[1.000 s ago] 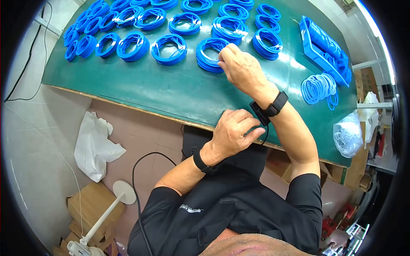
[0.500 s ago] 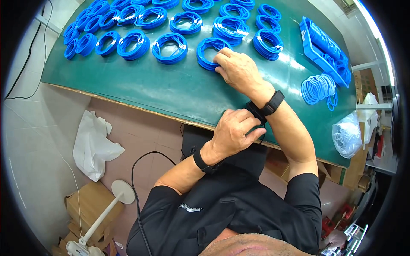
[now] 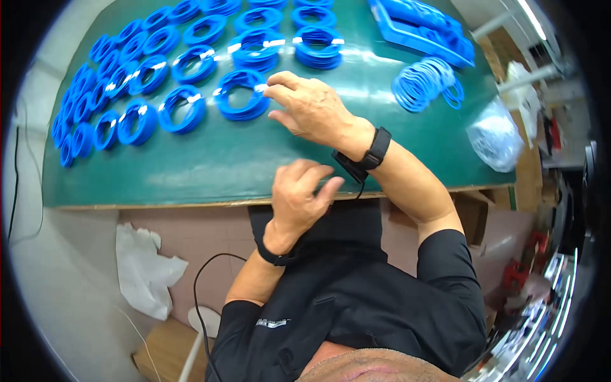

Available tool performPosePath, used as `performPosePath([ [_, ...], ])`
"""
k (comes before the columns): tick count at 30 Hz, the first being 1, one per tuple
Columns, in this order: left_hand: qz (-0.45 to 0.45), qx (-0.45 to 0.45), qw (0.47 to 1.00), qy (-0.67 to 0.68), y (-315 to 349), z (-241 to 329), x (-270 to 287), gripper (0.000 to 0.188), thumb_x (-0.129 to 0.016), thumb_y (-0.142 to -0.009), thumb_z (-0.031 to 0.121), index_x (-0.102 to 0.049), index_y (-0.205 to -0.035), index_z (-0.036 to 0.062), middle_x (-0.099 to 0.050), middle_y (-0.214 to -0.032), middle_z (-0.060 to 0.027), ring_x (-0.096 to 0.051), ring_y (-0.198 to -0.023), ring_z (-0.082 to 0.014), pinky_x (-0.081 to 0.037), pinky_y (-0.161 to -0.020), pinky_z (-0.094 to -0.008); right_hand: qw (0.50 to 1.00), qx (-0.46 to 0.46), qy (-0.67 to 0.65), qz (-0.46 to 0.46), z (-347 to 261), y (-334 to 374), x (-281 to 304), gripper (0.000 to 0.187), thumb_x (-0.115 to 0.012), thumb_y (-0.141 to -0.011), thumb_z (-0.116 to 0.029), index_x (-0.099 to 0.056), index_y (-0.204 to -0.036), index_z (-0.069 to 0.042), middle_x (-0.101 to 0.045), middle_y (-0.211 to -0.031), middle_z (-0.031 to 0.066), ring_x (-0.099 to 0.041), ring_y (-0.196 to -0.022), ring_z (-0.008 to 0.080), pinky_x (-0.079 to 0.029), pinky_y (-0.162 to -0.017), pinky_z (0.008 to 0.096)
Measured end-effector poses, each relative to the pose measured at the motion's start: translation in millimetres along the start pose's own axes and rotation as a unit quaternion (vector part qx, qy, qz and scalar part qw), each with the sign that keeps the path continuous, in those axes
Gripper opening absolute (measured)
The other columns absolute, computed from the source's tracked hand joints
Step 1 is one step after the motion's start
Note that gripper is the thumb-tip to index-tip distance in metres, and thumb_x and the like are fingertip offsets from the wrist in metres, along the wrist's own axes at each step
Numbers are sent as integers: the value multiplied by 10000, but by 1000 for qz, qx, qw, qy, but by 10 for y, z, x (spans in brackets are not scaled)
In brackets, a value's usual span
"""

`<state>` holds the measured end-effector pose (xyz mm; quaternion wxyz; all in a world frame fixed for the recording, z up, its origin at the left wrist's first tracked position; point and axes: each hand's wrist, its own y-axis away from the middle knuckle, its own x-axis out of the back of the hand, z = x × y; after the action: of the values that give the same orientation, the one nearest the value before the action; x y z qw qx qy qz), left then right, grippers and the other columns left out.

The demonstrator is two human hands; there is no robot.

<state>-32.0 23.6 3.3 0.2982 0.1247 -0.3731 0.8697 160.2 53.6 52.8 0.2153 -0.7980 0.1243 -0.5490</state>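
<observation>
My right hand is just right of a stack of blue rings in the nearest row on the green table. Its thumb and fingers are apart with nothing between them, the fingertips close to the stack's right edge. Over the table's front edge, my left hand is raised, slightly blurred. Its fingers are bent and spread from the thumb, and it holds nothing that I can see. Each wrist wears a black strap, and a small black box shows under the right one.
Several more stacks of blue rings stand in rows at the left and back. At the right lie loose light-blue rings, a blue tray with blue bundles and a clear plastic bag. White sheeting lies on the floor.
The view has turned, so the table's contents sit lower and further left. My right hand has come off the ring stack and its fingers have parted. The left hand has moved away from the right wrist.
</observation>
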Motion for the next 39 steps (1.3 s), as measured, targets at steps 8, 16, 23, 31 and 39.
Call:
performPosePath([
  [8,-21,15,1000,4,12,7,-7,213,-949,-888,169,-825,-1045,95,-767,-971,-69,-692,-829,-245,-501,-790,-396,975,-172,124,60,678,1174,806,383,-882,-955,-212,-773,-1268,-20,-767,-1345,181,-742,-1228,403,-611,-1050,473],
  [16,-32,10,999,-29,-10,13,-45,202,-940,-908,167,-823,-1051,86,-761,-969,-61,-680,-821,-230,-498,-794,-384,948,-264,177,8,713,1850,1017,429,-875,-972,-253,-776,-1314,-12,-758,-1421,195,-693,-1339,397,-555,-1156,491],
  [23,-37,20,998,-43,-5,44,-64,201,-938,-914,170,-823,-1056,85,-761,-970,-59,-677,-815,-224,-498,-798,-381,950,-255,182,12,702,1868,1019,424,-863,-982,-251,-771,-1326,-20,-747,-1449,190,-687,-1350,390,-554,-1153,492],
  [31,-43,39,997,-51,16,27,-76,234,-963,-897,238,-827,-1039,110,-760,-987,-38,-699,-850,-243,-499,-825,-399,958,-251,139,-1,542,1867,1016,397,-853,-985,-222,-771,-1316,-18,-754,-1419,171,-693,-1326,392,-556,-1125,497],
  [39,-67,43,993,-84,27,34,-56,303,-959,-884,260,-828,-1119,119,-768,-1070,-51,-723,-973,-267,-510,-862,-422,985,-160,56,-22,-87,1809,838,405,-884,-929,-182,-773,-1280,-15,-755,-1396,146,-704,-1303,380,-560,-1111,493],
])
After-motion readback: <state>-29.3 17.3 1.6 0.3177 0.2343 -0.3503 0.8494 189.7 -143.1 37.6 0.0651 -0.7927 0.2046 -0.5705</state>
